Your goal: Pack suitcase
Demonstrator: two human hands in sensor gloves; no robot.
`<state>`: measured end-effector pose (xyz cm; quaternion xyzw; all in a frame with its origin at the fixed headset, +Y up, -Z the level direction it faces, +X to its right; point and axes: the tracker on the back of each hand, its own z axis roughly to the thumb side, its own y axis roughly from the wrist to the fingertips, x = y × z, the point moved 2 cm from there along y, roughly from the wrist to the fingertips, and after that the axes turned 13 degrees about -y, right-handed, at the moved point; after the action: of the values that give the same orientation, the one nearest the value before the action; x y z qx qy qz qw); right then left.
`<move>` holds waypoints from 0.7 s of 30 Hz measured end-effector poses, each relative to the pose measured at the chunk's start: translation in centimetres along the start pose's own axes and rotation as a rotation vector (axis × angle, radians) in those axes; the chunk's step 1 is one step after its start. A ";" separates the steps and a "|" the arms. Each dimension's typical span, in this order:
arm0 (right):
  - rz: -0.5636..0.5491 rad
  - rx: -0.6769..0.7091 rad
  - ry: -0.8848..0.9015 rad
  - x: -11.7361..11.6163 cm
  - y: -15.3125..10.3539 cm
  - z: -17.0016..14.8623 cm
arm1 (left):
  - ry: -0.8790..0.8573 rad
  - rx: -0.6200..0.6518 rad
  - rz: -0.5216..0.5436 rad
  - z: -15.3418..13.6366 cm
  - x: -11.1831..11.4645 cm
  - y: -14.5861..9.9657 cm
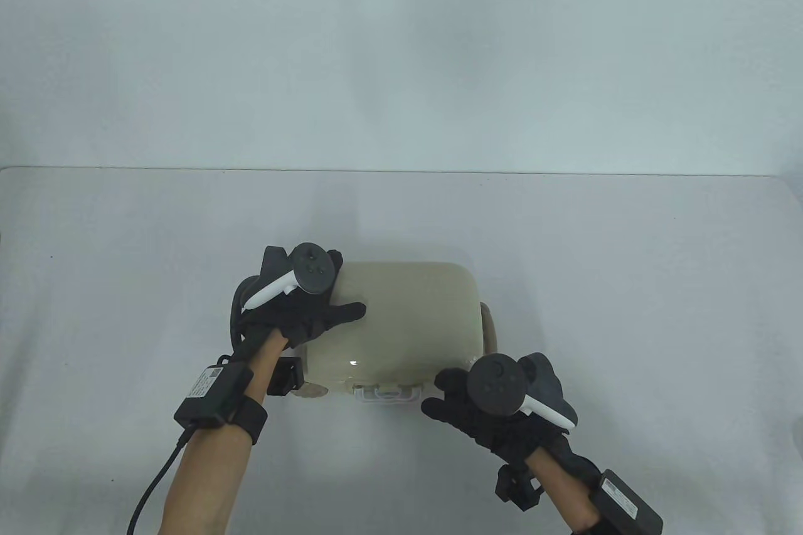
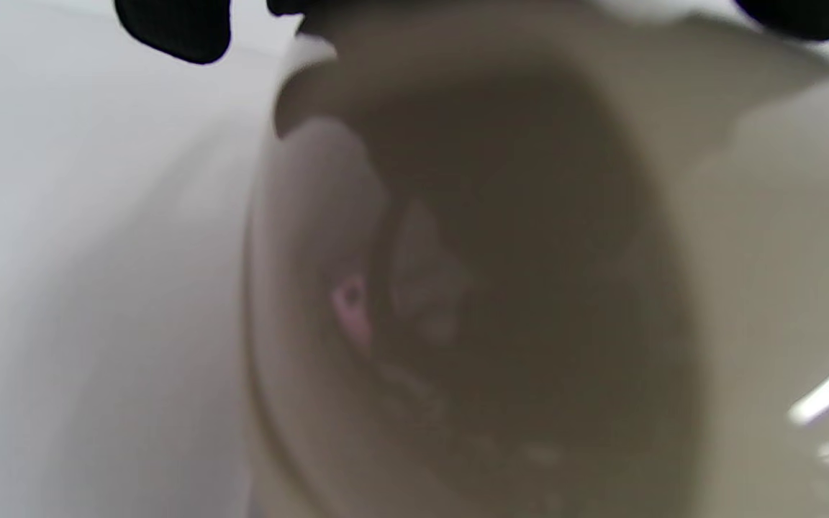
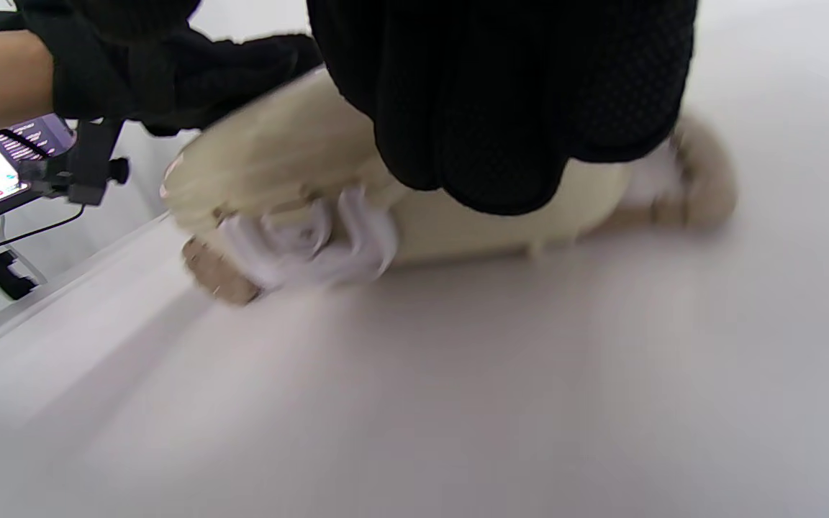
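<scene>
i count one suitcase (image 1: 401, 322), cream colour and closed, lying flat on the white table (image 1: 125, 259) near the front middle. it has one white latch (image 1: 386, 394) on the near edge, and i see two tan wheels: one (image 1: 489, 331) at the right end and one (image 1: 312, 391) at the near left corner. there are two gloved hands, each with one tracker on the back.

my left hand (image 1: 301, 309) lies on the left end of the lid, the thumb stretched flat over the top; the other fingers go over the far left edge and are hidden, so i cannot tell if they curl around it. my right hand (image 1: 483, 409) is at the near right corner, fingers loosely spread and grasping nothing; whether they touch the shell i cannot say.

the left wrist view is very blurred and close: only the curved shell (image 2: 745, 216) and two dark fingertips (image 2: 177, 29) cut by the top edge. the right wrist view is also smeared, and the glove (image 3: 501, 101) covers the middle of the case.

the long axis of the suitcase runs left to right, with the latch side pointing to me.
</scene>
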<state>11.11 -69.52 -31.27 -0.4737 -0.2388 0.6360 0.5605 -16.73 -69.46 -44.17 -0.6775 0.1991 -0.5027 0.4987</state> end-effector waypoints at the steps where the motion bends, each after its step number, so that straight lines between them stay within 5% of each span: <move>1: 0.052 -0.005 0.018 -0.8 0.4 -0.1 | -0.024 0.010 0.007 -0.2 0.1 0.0; 8: 0.199 -0.054 0.104 -3.6 1.8 -0.8 | -0.026 0.036 0.029 -1.0 0.7 0.0; 13: 0.372 -0.027 0.372 -5.9 2.5 -1.5 | -0.036 0.042 0.036 -1.5 1.0 -0.2; 21: 0.498 0.050 0.704 -7.8 2.9 -1.5 | -0.027 0.036 0.033 -1.6 0.9 -0.2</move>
<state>10.41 -77.94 -31.72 -0.6913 0.1042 0.5571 0.4482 -17.76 -70.82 -43.51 -0.6718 0.1946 -0.4886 0.5217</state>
